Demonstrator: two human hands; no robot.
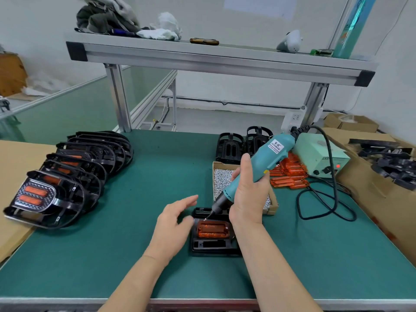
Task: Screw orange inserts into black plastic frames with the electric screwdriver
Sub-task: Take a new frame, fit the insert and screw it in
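A black plastic frame (213, 245) lies on the green mat in front of me, with an orange insert (212, 229) seated in its middle. My right hand (248, 197) grips the teal electric screwdriver (263, 163), tilted so its bit tip meets the insert's upper left corner, where a small screw shows. My left hand (174, 224) rests at the frame's left edge; its thumb touches the frame and its fingers are spread and relaxed above the mat.
A row of finished frames (74, 174) leans at the left. A cardboard box of screws (221, 179), loose orange inserts (289, 174), two bare frames (244, 143), and the screwdriver's power unit (319, 158) with its black cable (326, 206) sit right. Cardboard boxes (382, 176) flank the bench.
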